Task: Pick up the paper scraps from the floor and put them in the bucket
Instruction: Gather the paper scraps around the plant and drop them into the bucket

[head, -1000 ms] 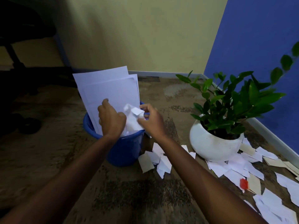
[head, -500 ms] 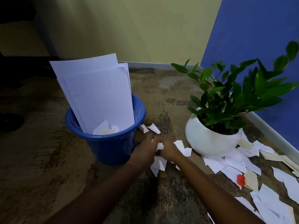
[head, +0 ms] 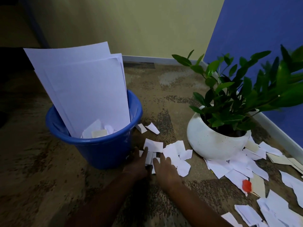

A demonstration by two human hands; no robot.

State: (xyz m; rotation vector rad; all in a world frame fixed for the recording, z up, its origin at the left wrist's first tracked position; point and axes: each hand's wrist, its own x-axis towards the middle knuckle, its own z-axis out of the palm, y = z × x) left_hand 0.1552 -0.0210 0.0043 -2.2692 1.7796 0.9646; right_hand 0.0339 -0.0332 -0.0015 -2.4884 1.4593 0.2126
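The left hand [head: 137, 163] and right hand [head: 166, 169] press flat on the floor [head: 49, 181], fingers spread over a heap of scraps [head: 173, 150], likely to rake them together. Just beyond stands the bucket [head: 98, 149], holding scraps and tall sheets [head: 82, 89]. More litter rings the pot [head: 211, 145].
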